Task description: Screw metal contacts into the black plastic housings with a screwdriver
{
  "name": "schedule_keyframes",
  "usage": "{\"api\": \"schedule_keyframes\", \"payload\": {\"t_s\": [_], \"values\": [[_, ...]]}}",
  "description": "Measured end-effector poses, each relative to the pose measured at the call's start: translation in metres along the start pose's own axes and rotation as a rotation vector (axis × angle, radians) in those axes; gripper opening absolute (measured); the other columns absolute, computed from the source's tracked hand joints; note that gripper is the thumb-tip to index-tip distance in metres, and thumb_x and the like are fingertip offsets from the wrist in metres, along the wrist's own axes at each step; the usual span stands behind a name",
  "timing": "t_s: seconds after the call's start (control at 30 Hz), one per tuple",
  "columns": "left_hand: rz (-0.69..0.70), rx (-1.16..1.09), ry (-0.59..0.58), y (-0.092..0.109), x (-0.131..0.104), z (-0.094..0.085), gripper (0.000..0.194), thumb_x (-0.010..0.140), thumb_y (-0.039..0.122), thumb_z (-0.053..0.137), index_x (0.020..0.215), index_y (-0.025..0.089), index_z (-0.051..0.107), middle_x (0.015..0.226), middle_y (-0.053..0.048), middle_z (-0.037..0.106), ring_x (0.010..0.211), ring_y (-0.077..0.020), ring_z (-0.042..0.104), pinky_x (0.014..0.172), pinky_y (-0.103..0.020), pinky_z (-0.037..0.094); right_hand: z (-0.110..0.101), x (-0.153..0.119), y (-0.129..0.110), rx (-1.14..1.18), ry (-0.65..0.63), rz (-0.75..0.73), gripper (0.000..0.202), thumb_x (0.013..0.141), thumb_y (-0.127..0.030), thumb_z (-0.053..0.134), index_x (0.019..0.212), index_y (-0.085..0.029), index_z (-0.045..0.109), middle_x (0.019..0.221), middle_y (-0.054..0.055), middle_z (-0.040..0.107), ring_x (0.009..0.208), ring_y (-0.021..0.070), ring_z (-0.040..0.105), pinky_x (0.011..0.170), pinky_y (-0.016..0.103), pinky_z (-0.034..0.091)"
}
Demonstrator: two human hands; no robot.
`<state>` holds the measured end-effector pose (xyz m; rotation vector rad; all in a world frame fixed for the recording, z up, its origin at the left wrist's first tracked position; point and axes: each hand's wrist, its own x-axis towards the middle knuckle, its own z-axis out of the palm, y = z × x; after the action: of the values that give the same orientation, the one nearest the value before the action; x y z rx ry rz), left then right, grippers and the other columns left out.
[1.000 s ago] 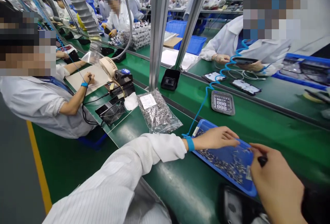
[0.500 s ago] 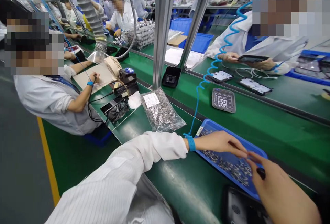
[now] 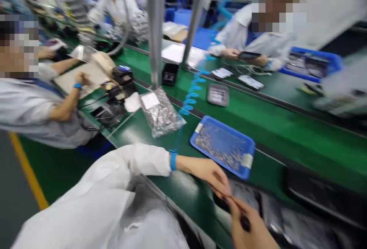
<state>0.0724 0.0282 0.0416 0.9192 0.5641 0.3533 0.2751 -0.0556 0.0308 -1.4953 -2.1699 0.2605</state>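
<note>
My left hand (image 3: 213,176), with a blue wrist strap (image 3: 173,160), is closed in a pinch. Its fingertips meet those of my right hand (image 3: 250,228); anything tiny between them is too blurred to make out. Against the palm of my right hand, whose fingers are bent closed, sits a black rounded object (image 3: 245,223), perhaps a tool's end. Below and behind both hands lie black plastic housings (image 3: 246,193), smeared by motion. Just beyond my left hand is a blue tray (image 3: 251,165) holding many small metal parts (image 3: 213,147).
A clear bag of metal parts (image 3: 164,117) lies left of the tray. Behind the tray rests a device with a display (image 3: 218,95). A coiled blue cord (image 3: 193,92) hangs by metal posts (image 3: 156,31). Co-workers sit at left (image 3: 34,107) and across (image 3: 237,31).
The view has swung right and down. My joined hands have moved from over the blue tray to above the black housings, on the near side of it.
</note>
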Motion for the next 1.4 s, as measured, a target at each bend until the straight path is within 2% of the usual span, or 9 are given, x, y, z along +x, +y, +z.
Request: {"api": "schedule_keyframes", "payload": {"t_s": [0.07, 0.17, 0.3, 0.47, 0.63, 0.73, 0.9, 1.03, 1.4], "values": [[0.017, 0.028, 0.066, -0.005, -0.021, 0.007, 0.050, 0.055, 0.055, 0.087, 0.079, 0.013, 0.073, 0.072, 0.000, 0.071, 0.067, -0.0092, 0.066, 0.071, -0.019, 0.053, -0.006, 0.000, -0.028, 0.059, 0.116, 0.000, 0.026, 0.098, -0.038, 0.048, 0.088, -0.022, 0.066, 0.078, 0.001, 0.071, 0.064, 0.0116, 0.067, 0.055, 0.019, 0.050], [0.065, 0.055, 0.206, -0.015, -0.035, 0.008, 0.039, 0.067, 0.048, 0.083, 0.079, 0.013, 0.072, 0.072, -0.001, 0.070, 0.069, -0.0102, 0.064, 0.073, -0.021, 0.050, -0.003, 0.010, -0.047, 0.235, 0.107, 0.012, 0.026, 0.099, -0.028, 0.045, 0.083, -0.020, 0.063, 0.075, -0.002, 0.069, 0.065, 0.0076, 0.065, 0.063, 0.016, 0.049], [0.129, -0.042, 0.384, -0.035, -0.035, 0.018, 0.037, 0.070, 0.048, 0.081, 0.073, 0.013, 0.068, 0.069, -0.001, 0.065, 0.066, -0.0103, 0.060, 0.068, -0.021, 0.048, 0.005, 0.013, -0.048, 0.348, 0.062, 0.054, 0.023, 0.099, -0.027, 0.046, 0.087, -0.019, 0.065, 0.079, -0.002, 0.069, 0.071, 0.0070, 0.066, 0.065, 0.016, 0.048], [0.179, -0.116, 0.598, -0.057, -0.036, 0.026, 0.037, 0.069, 0.049, 0.080, 0.073, 0.016, 0.065, 0.072, 0.000, 0.061, 0.069, -0.0111, 0.059, 0.069, -0.023, 0.050, 0.006, 0.010, -0.044, 0.237, -0.075, 0.121, 0.024, 0.099, -0.035, 0.049, 0.103, -0.019, 0.065, 0.095, 0.001, 0.071, 0.083, 0.0095, 0.068, 0.067, 0.018, 0.048], [0.283, 0.314, 0.706, -0.057, -0.037, 0.015, 0.020, 0.081, 0.037, 0.069, 0.076, 0.018, 0.064, 0.080, -0.002, 0.064, 0.078, -0.0141, 0.062, 0.074, -0.027, 0.052, 0.003, 0.018, -0.020, -0.118, -0.040, 0.362, 0.037, 0.099, -0.042, 0.045, 0.118, -0.017, 0.065, 0.113, 0.008, 0.068, 0.083, 0.0137, 0.068, 0.060, 0.021, 0.047], [0.408, 0.569, 0.712, -0.055, -0.036, 0.014, 0.015, 0.086, 0.033, 0.063, 0.080, 0.019, 0.065, 0.095, -0.005, 0.067, 0.097, -0.0179, 0.064, 0.089, -0.034, 0.052, 0.007, 0.009, -0.023, -0.220, -0.134, 0.413, 0.039, 0.101, -0.034, 0.039, 0.120, -0.013, 0.065, 0.113, 0.010, 0.068, 0.078, 0.0147, 0.069, 0.057, 0.023, 0.048], [0.524, 0.900, 0.648, -0.054, -0.041, 0.011, 0.008, 0.091, 0.025, 0.061, 0.087, 0.021, 0.065, 0.113, -0.005, 0.068, 0.122, -0.0207, 0.056, 0.108, -0.043, 0.043, 0.018, -0.014, -0.070, 0.152, -0.339, 0.024, 0.039, 0.100, -0.027, 0.037, 0.128, -0.016, 0.061, 0.124, 0.006, 0.065, 0.109, 0.0140, 0.065, 0.087, 0.024, 0.057], [0.507, 1.116, 0.618, -0.055, -0.049, 0.000, 0.006, 0.090, 0.025, 0.063, 0.088, 0.021, 0.066, 0.123, -0.005, 0.064, 0.132, -0.0229, 0.047, 0.116, -0.049, 0.033, 0.022, -0.011, -0.092, 0.123, -0.471, -0.042, 0.044, 0.098, -0.027, 0.037, 0.135, -0.013, 0.055, 0.131, 0.010, 0.061, 0.111, 0.0192, 0.065, 0.079, 0.028, 0.061], [0.403, 1.105, 0.584, -0.042, -0.045, -0.005, 0.007, 0.093, 0.025, 0.058, 0.092, 0.020, 0.063, 0.120, -0.006, 0.063, 0.128, -0.0219, 0.050, 0.110, -0.044, 0.041, 0.024, -0.008, -0.090, 0.071, -0.485, -0.108, 0.046, 0.100, -0.028, 0.033, 0.138, -0.011, 0.053, 0.141, 0.008, 0.053, 0.120, 0.0167, 0.061, 0.082, 0.023, 0.061]]}}
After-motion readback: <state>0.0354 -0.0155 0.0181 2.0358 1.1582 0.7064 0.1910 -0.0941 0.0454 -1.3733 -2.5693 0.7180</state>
